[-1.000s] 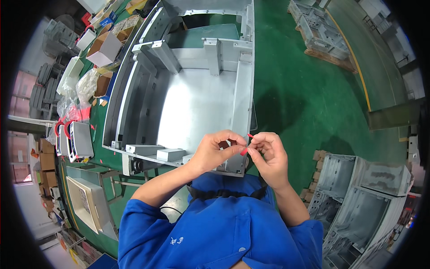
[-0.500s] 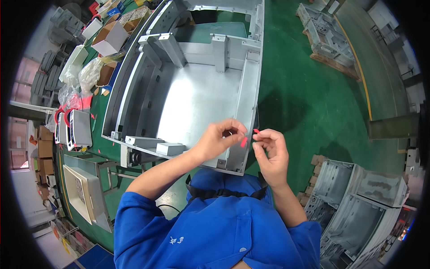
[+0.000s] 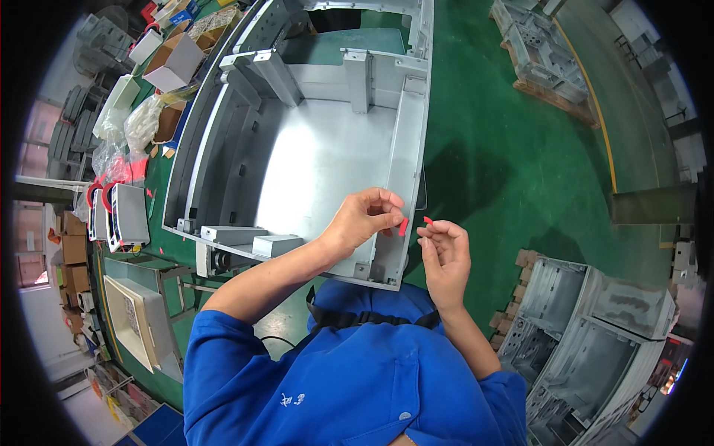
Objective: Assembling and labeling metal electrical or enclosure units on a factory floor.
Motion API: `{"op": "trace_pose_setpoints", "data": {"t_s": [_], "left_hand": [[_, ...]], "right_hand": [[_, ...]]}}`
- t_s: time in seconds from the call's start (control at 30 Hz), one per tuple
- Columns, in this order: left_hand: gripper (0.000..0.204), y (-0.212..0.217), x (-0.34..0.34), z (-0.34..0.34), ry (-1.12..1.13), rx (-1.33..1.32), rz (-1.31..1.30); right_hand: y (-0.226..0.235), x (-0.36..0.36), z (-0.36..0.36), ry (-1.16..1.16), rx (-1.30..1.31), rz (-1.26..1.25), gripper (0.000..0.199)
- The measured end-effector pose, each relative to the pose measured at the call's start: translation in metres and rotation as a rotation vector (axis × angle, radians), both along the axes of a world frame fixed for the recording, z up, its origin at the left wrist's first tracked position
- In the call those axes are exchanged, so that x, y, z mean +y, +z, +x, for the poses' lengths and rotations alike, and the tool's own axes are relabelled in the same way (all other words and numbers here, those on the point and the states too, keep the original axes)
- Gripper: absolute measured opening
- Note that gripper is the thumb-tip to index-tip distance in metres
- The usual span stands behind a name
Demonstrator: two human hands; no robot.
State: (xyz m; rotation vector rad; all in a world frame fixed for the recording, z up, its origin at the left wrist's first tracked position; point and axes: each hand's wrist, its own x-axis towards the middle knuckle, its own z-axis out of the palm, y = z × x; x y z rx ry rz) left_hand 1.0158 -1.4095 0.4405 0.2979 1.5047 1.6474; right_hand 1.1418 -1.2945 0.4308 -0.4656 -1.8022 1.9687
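Note:
My left hand (image 3: 360, 221) is closed in a pinch on a short red strip (image 3: 403, 227), above the near right corner of a large grey metal cabinet frame (image 3: 413, 141). Just to the right, my right hand (image 3: 446, 262) has its fingers curled, and a smaller red piece (image 3: 428, 221) sticks out at its fingertips. The thumb of that hand stands a little below the piece. A small gap separates the two red pieces. Whether they are tape or plastic, I cannot tell.
Boxes (image 3: 172, 63) and plastic bags (image 3: 143, 123) crowd the left. White cases with red handles (image 3: 128, 215) stand nearer. A cream tray (image 3: 132, 316) lies at lower left. Grey metal housings (image 3: 595, 334) stand at lower right, and more metal parts (image 3: 547, 59) rest on a pallet at far right.
The view has shifted slightly. The red strip in my left hand now points more upright, and my right hand's fingers sit slightly lower, a bit farther from the left hand.

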Motion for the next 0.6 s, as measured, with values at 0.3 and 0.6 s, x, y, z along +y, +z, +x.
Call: {"op": "trace_pose_setpoints", "data": {"t_s": [0.3, 0.6], "left_hand": [[0.016, -0.0012, 0.0004, 0.0007, 0.017, -0.071, 0.03], [0.019, -0.002, -0.0005, 0.0029, 0.05, -0.119, 0.038]], "right_hand": [[0.0008, -0.0017, -0.0026, 0.014, 0.005, -0.033, 0.026], [-0.0001, -0.0014, -0.0041, 0.034, -0.01, -0.058, 0.027]]}}
